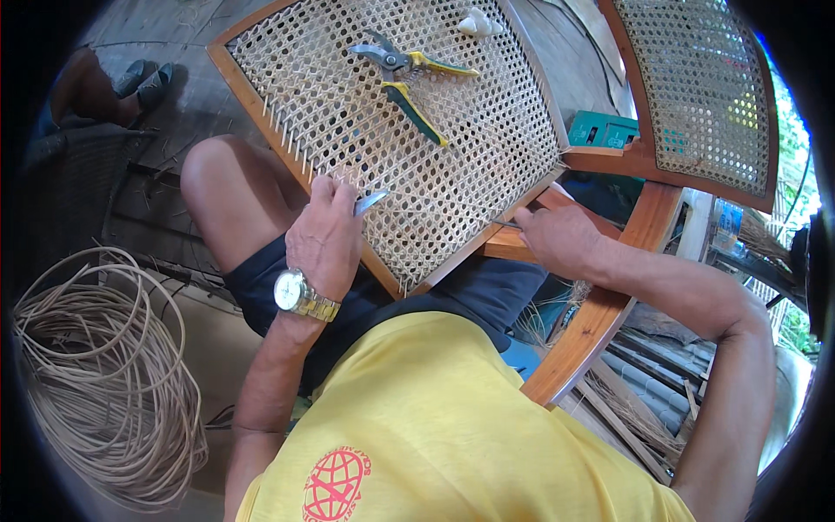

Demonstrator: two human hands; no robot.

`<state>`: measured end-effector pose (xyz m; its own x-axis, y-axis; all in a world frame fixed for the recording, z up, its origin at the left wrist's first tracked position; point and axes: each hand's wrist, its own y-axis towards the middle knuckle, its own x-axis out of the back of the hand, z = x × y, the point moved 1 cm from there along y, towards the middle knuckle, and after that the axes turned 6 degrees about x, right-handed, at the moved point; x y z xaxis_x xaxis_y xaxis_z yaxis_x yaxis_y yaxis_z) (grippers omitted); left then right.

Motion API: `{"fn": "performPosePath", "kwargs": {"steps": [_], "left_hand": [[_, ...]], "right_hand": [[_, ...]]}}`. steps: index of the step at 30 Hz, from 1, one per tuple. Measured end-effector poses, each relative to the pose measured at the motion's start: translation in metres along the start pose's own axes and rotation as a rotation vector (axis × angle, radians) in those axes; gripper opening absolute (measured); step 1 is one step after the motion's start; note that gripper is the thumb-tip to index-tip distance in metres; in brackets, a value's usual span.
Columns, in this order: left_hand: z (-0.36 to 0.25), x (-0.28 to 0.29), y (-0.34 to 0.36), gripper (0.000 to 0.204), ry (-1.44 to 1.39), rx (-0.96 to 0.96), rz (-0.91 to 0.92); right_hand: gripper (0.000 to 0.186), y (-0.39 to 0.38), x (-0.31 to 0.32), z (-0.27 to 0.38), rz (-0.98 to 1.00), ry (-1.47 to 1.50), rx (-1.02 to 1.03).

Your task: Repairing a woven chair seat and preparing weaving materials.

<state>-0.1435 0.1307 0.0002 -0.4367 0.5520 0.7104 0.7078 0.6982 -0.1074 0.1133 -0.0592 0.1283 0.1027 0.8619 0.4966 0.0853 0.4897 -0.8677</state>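
Note:
A wood-framed chair seat woven with cane [487, 165] lies across my lap. My left hand [326, 230], with a wristwatch on its wrist, rests on the seat's left edge, closed around a small knife [371, 202]. Only the knife's blade shows, pointing right over the weave. At the seat's right edge, my right hand [561, 239] is closed on a thin dark rod, like an awl [506, 224]. Its tip meets the wooden frame; its other end is hidden in the hand. Short cane ends stick up along the left frame. Pruning shears [400, 63] with green and yellow handles lie spread on the weave.
A small white lump [479, 23] sits at the seat's far edge. A caned chair back [709, 91] and wooden armrest [591, 335] stand at the right. Coiled cane [113, 374] lies at the left. A green box [600, 130] is behind. Another person's feet [143, 83] show far left.

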Motion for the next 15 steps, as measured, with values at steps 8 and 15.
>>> {"fn": "performPosePath", "kwargs": {"steps": [8,15], "left_hand": [[0.015,0.011,0.0,0.04,-0.017,0.019,-0.178],[0.02,0.02,-0.01,0.02,-0.019,0.073,-0.107]], "right_hand": [[0.036,-0.001,0.0,-0.008,-0.149,0.065,0.011],[0.035,0.001,0.025,-0.005,-0.034,0.202,-0.026]]}}
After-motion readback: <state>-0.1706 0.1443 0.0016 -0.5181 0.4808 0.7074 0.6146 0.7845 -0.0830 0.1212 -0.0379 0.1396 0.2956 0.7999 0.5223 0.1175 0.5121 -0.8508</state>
